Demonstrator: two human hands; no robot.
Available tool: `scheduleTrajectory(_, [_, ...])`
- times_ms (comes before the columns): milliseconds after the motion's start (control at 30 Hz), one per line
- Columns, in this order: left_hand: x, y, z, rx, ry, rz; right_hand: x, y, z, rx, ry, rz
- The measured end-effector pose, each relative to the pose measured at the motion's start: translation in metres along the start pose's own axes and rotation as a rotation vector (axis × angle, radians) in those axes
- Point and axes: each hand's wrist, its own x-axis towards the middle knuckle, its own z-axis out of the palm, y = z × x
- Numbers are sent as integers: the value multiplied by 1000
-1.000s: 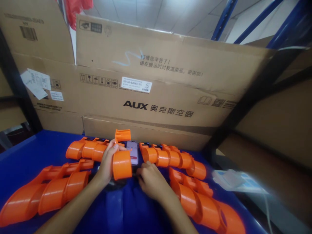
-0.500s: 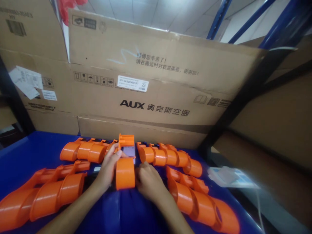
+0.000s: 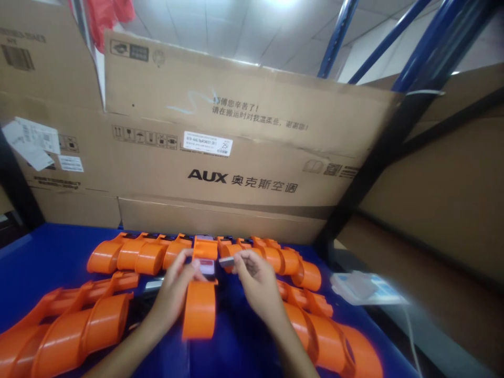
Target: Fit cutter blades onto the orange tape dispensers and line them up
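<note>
In the middle, my left hand (image 3: 177, 286) grips an orange plastic tape dispenser (image 3: 199, 311) by its left side, thumb and fingers closed on it. Its drum faces me, and its narrower head points away towards the cardboard. To the right, apart from the dispenser, my right hand (image 3: 255, 281) pinches a small flat grey piece (image 3: 226, 261) between thumb and fingertips. What the piece is, I cannot make out. Behind the dispenser a lit phone-like screen (image 3: 206, 266) shows partly.
Similar orange dispensers stand in rows on the blue surface (image 3: 59, 257), at left (image 3: 82, 336) and right (image 3: 326, 333); several at the back carry black parts. A large cardboard box (image 3: 244, 157) walls off the back. At right are a black post (image 3: 354, 194) and a white tray (image 3: 366, 289).
My right hand has risen from beside the dispenser's drum and now shows the grey piece. The whole view has tilted slightly up, and the dispenser sits lower in it.
</note>
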Motion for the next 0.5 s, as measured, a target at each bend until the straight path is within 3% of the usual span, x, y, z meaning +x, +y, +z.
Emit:
scheduleTrajectory(167, [-4, -10, 5, -7, -61, -88, 0, -4, 4, 243, 182, 73])
scheduleTrajectory(500, [-1, -6, 7, -31, -58, -61, -1, 0, 8, 371, 145, 121])
